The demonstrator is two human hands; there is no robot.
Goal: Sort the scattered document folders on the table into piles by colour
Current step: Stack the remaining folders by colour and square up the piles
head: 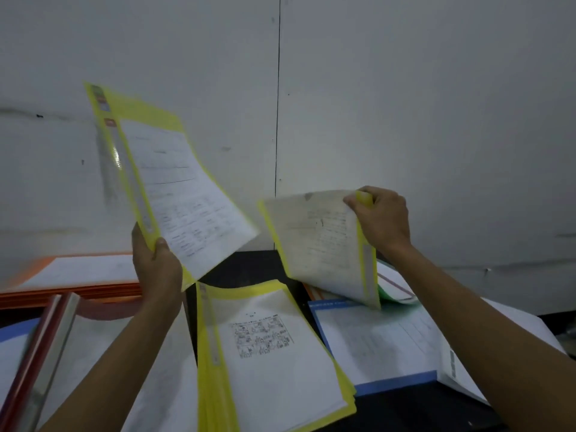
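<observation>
My left hand (156,266) grips the lower edge of a yellow folder (162,173) and holds it raised and tilted in front of the wall. My right hand (381,221) pinches the top corner of a second yellow folder (321,238), which hangs in the air over the right side of the table. Below and between them lies a pile of yellow folders (271,357) on the dark table (243,266). An orange pile (74,282) sits at the back left. A blue folder (374,344) lies at the right.
A red folder with a clear spine (40,357) lies at the near left over white sheets. A green folder (396,294) and more orange ones peek out behind the blue one. A white wall (405,104) stands close behind the table.
</observation>
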